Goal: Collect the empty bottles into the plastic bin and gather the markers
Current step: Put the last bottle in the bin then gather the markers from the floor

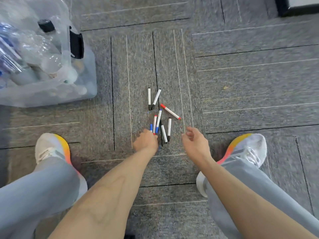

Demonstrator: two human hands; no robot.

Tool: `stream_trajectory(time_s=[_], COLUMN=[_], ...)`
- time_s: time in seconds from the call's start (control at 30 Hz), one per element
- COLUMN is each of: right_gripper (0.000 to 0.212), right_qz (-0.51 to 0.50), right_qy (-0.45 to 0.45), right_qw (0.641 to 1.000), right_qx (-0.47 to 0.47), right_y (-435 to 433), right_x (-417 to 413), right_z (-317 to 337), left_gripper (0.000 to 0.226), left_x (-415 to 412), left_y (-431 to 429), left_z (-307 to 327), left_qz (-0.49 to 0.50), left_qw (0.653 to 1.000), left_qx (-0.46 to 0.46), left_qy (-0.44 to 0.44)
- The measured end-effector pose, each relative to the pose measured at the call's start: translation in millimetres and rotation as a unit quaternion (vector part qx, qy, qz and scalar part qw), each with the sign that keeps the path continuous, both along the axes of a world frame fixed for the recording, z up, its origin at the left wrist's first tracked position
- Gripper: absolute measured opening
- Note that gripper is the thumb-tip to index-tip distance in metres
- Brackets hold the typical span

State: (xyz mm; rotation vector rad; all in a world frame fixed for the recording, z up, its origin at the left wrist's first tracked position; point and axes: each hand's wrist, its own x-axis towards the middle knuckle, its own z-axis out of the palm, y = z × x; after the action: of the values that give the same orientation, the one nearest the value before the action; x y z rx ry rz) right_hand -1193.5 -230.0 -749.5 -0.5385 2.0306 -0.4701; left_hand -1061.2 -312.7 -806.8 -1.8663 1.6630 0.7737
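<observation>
Several white markers with black, red and blue caps lie scattered on the grey carpet between my feet. Two black-capped markers lie farthest from me, and a red-capped marker lies at a slant to the right. My left hand is closed on the near ends of a red marker and blue markers. My right hand hovers just right of a black-capped marker, fingers loosely apart and holding nothing. The clear plastic bin at the upper left is full of empty bottles.
My two shoes stand on either side of the markers. A dark box edge shows at the top right corner. The bin has a black handle clip on its right wall.
</observation>
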Motion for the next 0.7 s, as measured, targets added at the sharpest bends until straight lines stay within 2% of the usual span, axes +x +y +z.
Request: stream_trajectory(time_s=[0.1, 0.23, 0.4, 0.5, 0.6, 0.7], right_gripper=[0.046, 0.045, 0.047, 0.047, 0.051, 0.059], right_qz=[0.023, 0.038, 0.041, 0.037, 0.065, 0.081], right_qy=[-0.005, -0.009, 0.008, 0.037, 0.087, 0.11], right_qw=[1.0, 0.999, 0.999, 0.998, 0.993, 0.987], right_qx=[0.008, 0.002, 0.011, 0.023, 0.054, 0.087], right_y=[3.1, 4.3, -10.4, -27.1, -45.7, -62.2], right_x=[8.6, 19.1, 25.2, 34.1, 44.2, 54.7], right_z=[3.7, 16.5, 42.1, 46.4, 34.6, 4.1], left_gripper=[0.041, 0.045, 0.036, 0.034, 0.034, 0.032], left_x=[8.8, 31.2, 54.9, 66.4, 78.0, 88.3], left_y=[1.8, 7.7, -2.3, -16.0, -29.0, -40.9], left_z=[1.5, 13.8, 50.7, 70.1, 92.3, 113.1], left_qz=[-0.013, -0.016, 0.045, 0.131, 0.212, 0.208], left_qw=[0.999, 0.997, 0.977, 0.951, 0.905, 0.863], left_qx=[0.001, 0.003, 0.022, 0.027, 0.045, 0.044], left_qy=[0.032, 0.072, 0.205, 0.28, 0.365, 0.458])
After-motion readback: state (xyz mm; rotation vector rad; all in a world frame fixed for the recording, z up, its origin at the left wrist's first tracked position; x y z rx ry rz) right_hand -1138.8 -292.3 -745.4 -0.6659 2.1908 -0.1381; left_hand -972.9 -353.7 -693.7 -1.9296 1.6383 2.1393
